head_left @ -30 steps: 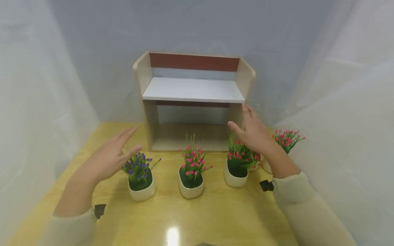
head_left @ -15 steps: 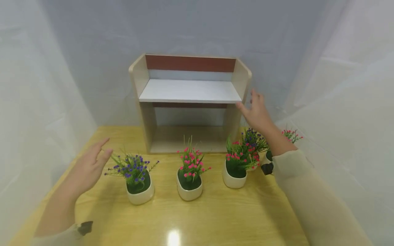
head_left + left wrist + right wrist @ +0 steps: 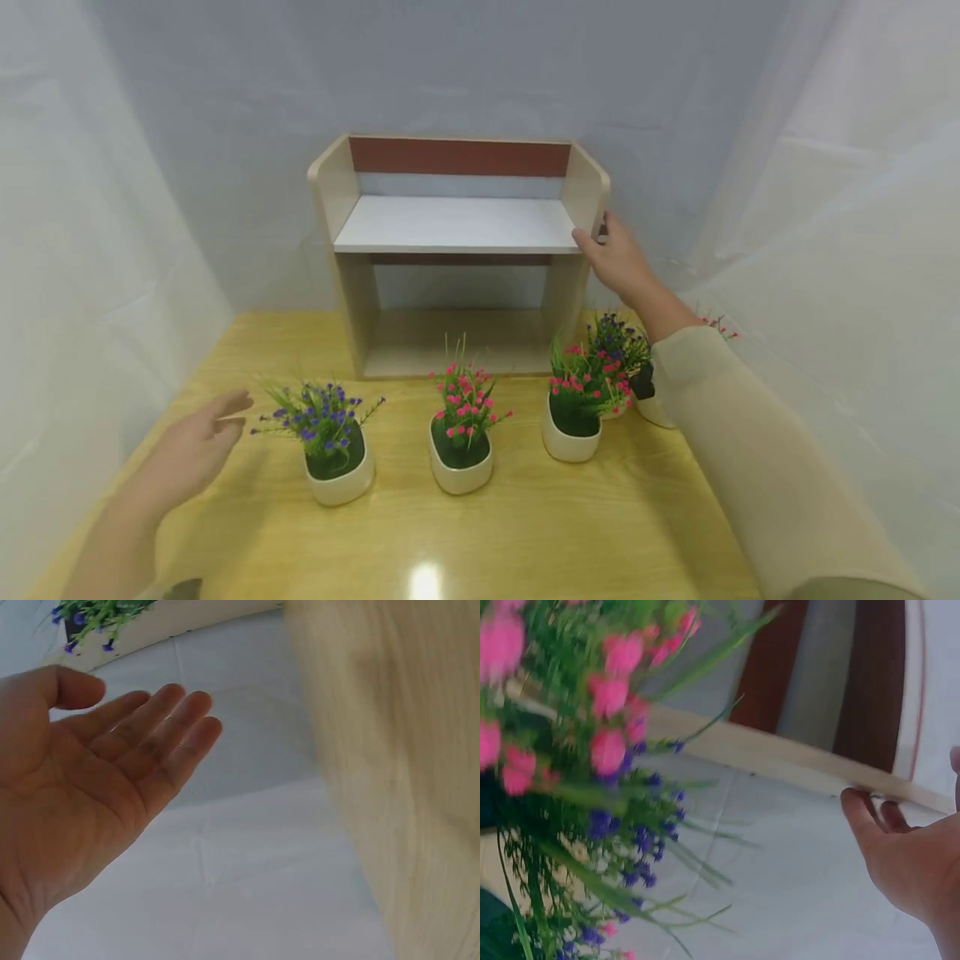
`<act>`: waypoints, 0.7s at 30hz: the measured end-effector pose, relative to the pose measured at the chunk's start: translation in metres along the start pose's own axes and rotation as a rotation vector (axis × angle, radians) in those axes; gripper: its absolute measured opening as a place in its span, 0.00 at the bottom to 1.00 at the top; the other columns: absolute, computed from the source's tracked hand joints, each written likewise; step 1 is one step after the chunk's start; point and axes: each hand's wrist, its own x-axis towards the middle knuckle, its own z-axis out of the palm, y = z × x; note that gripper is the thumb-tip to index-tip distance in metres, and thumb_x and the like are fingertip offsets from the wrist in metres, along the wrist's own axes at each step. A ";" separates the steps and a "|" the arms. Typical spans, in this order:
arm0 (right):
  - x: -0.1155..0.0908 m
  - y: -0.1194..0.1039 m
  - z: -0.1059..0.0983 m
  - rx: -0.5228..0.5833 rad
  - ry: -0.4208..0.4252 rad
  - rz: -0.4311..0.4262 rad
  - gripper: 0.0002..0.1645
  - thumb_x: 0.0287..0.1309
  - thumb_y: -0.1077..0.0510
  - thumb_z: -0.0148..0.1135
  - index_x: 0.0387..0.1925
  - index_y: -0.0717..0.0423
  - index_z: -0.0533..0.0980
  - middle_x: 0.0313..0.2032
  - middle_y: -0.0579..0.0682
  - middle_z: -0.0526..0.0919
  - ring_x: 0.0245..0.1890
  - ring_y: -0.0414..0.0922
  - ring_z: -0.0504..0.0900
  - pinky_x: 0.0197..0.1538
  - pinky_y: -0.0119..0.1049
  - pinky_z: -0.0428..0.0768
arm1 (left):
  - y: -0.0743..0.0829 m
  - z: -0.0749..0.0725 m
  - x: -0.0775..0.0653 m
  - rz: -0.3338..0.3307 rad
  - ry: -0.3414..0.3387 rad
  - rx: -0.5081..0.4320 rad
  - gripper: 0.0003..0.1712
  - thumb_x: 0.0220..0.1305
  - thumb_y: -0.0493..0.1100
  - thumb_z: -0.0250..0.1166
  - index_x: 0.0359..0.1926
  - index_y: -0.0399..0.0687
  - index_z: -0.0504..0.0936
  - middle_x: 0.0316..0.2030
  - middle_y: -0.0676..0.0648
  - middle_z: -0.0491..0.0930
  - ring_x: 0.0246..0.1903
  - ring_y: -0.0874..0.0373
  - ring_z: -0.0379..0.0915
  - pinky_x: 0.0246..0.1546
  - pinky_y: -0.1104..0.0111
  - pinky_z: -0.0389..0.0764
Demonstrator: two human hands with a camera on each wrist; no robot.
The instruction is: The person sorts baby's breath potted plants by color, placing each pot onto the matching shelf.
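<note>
A two-tier desktop bookshelf [image 3: 461,225] with a white middle board stands at the back of the table. My right hand [image 3: 621,262] is at its right side panel. The fingers lie against the panel's outer face and the thumb is at the front edge, as the right wrist view [image 3: 911,859] of the hand also shows. My left hand [image 3: 191,450] hovers over the table at the left, fingers loosely extended and holding nothing. The nearest thing to it is a white pot with purple flowers [image 3: 341,483]; the palm [image 3: 75,810] faces the left wrist camera.
A white pot with pink flowers [image 3: 461,475] stands in front of the bookshelf. To its right is another pink-flowered pot [image 3: 572,442], with purple flowers [image 3: 618,342] behind it. A further pot [image 3: 658,412] is partly hidden by the right sleeve. Pale sheeting [image 3: 825,250] surrounds the table.
My right hand has risen from above the right-hand pots to the bookshelf's right side panel. My left hand has drawn back to the left and down, away from the purple flowers.
</note>
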 end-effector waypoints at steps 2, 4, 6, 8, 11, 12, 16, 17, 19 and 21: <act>0.005 0.002 0.000 0.012 0.013 0.025 0.46 0.83 0.42 0.53 0.87 0.55 0.48 0.77 0.66 0.68 0.74 0.63 0.72 0.75 0.60 0.78 | -0.006 0.007 0.002 0.020 -0.041 0.013 0.35 0.85 0.41 0.49 0.82 0.26 0.53 0.76 0.21 0.64 0.65 0.19 0.73 0.48 0.41 0.89; 0.009 0.004 0.000 0.032 0.018 0.050 0.46 0.83 0.41 0.52 0.87 0.56 0.49 0.76 0.67 0.68 0.72 0.63 0.74 0.73 0.59 0.81 | -0.010 0.015 0.004 0.036 -0.101 0.010 0.39 0.82 0.42 0.57 0.81 0.25 0.54 0.75 0.19 0.64 0.65 0.18 0.74 0.55 0.35 0.86; 0.013 0.005 0.000 0.029 0.017 0.067 0.45 0.83 0.40 0.52 0.86 0.57 0.51 0.76 0.66 0.69 0.71 0.63 0.76 0.71 0.58 0.82 | -0.010 0.023 0.005 0.048 -0.157 -0.015 0.47 0.77 0.45 0.65 0.81 0.23 0.52 0.74 0.17 0.64 0.64 0.18 0.74 0.55 0.37 0.87; 0.016 0.005 0.001 0.005 0.008 0.078 0.44 0.83 0.40 0.52 0.85 0.58 0.54 0.75 0.67 0.71 0.72 0.63 0.76 0.71 0.58 0.83 | -0.008 0.031 0.005 0.050 -0.207 -0.046 0.56 0.72 0.50 0.71 0.81 0.22 0.49 0.75 0.15 0.61 0.65 0.18 0.74 0.57 0.37 0.87; 0.020 0.005 0.003 -0.031 -0.003 0.090 0.42 0.83 0.39 0.52 0.82 0.62 0.59 0.75 0.67 0.73 0.72 0.63 0.77 0.70 0.58 0.83 | 0.000 0.042 0.003 0.059 -0.241 -0.072 0.68 0.64 0.57 0.78 0.81 0.18 0.46 0.76 0.14 0.58 0.66 0.19 0.73 0.59 0.38 0.86; 0.021 0.005 0.003 -0.038 -0.005 0.096 0.42 0.83 0.40 0.52 0.81 0.63 0.60 0.75 0.68 0.73 0.72 0.64 0.77 0.70 0.59 0.83 | 0.003 0.045 0.003 0.062 -0.243 -0.077 0.71 0.62 0.59 0.79 0.81 0.18 0.44 0.77 0.15 0.56 0.67 0.20 0.73 0.60 0.37 0.85; 0.024 0.004 0.006 -0.010 -0.001 0.117 0.39 0.83 0.43 0.53 0.77 0.69 0.63 0.71 0.70 0.76 0.69 0.65 0.79 0.69 0.58 0.84 | 0.017 0.053 0.006 0.069 -0.240 -0.116 0.79 0.57 0.62 0.82 0.84 0.24 0.38 0.77 0.15 0.56 0.69 0.20 0.72 0.64 0.35 0.82; 0.024 0.004 0.006 -0.003 -0.002 0.124 0.38 0.84 0.44 0.53 0.77 0.69 0.64 0.71 0.70 0.76 0.69 0.65 0.79 0.69 0.58 0.84 | 0.019 0.055 0.007 0.070 -0.239 -0.127 0.80 0.56 0.62 0.83 0.84 0.25 0.37 0.77 0.16 0.56 0.69 0.20 0.72 0.64 0.35 0.82; 0.023 0.003 0.007 0.015 -0.009 0.138 0.37 0.84 0.45 0.53 0.77 0.69 0.64 0.71 0.70 0.76 0.69 0.65 0.79 0.69 0.58 0.84 | 0.024 0.056 0.010 0.079 -0.245 -0.153 0.81 0.55 0.60 0.84 0.85 0.28 0.37 0.77 0.15 0.56 0.68 0.20 0.72 0.64 0.35 0.82; 0.022 0.002 0.007 0.024 -0.021 0.154 0.38 0.84 0.44 0.51 0.78 0.69 0.63 0.72 0.70 0.75 0.71 0.65 0.78 0.70 0.58 0.83 | 0.026 0.058 0.012 0.089 -0.249 -0.168 0.80 0.55 0.59 0.84 0.85 0.29 0.37 0.77 0.15 0.55 0.67 0.19 0.73 0.65 0.35 0.82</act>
